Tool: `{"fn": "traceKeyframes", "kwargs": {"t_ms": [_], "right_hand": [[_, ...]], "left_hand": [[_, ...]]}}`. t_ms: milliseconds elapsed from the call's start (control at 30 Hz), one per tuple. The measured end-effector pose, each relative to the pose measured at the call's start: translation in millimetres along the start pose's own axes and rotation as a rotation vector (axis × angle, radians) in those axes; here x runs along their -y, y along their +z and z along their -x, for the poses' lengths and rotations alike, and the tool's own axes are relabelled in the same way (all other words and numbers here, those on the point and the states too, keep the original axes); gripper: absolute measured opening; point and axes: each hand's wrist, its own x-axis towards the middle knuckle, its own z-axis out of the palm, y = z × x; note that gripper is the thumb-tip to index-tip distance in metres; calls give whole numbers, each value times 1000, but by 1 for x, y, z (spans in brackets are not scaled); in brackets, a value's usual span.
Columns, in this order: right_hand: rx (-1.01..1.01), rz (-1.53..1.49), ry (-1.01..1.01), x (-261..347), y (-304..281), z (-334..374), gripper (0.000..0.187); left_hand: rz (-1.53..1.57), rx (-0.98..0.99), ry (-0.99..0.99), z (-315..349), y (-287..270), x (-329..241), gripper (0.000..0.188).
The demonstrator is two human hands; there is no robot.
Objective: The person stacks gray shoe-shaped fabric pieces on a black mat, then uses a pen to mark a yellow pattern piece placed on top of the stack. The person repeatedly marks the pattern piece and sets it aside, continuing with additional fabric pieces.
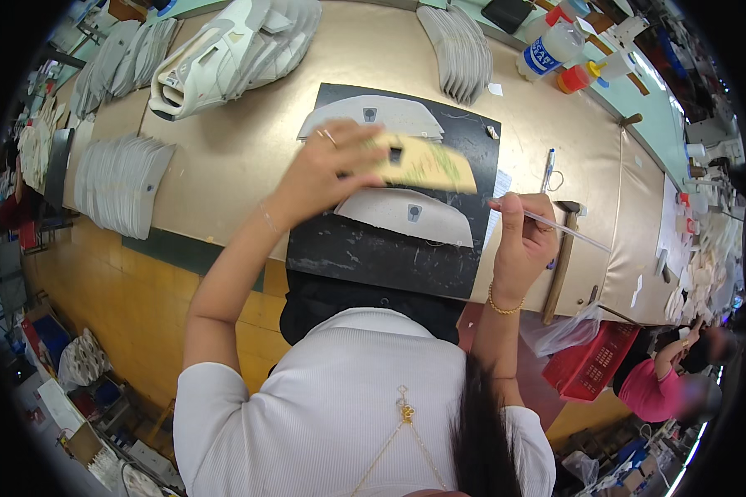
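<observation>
My left hand (pixel 327 170) grips the end of a yellow curved template (pixel 439 170) with a small square cut-out; both are slightly smeared by motion. Below the template lies a grey curved fabric piece (pixel 389 217) with a dark mark in a small patch. A similar grey piece (pixel 406 109) rests farther away, partly hidden by my hand. Both pieces lie on a black board (pixel 348 258). Off the board's right edge, my right hand (pixel 522 240) is closed around a thin pale pen-like stick (pixel 587 239), whose tip points left toward the template.
Stacks of grey pieces (pixel 124 186) stand at left, with another stack (pixel 457 51) at the back. A sports shoe (pixel 207 62) sits at far left. Bottles (pixel 551 51) line the back right. A hammer (pixel 562 269) and blue pen (pixel 549 168) lie at right, above a red crate (pixel 588 364).
</observation>
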Motion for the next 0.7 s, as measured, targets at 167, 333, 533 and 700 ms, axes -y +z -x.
{"fn": "traceKeyframes", "kwargs": {"t_ms": [167, 333, 533, 700], "right_hand": [[39, -32, 37, 3, 5, 0, 13], [67, 2, 20, -5, 7, -3, 13], [104, 32, 53, -11, 9, -2, 13], [288, 178, 133, -9, 19, -2, 11]], "left_hand": [[67, 177, 65, 26, 26, -35, 41], [48, 183, 50, 25, 31, -32, 40], [68, 191, 49, 26, 31, -31, 39], [82, 186, 38, 25, 30, -32, 39]]}}
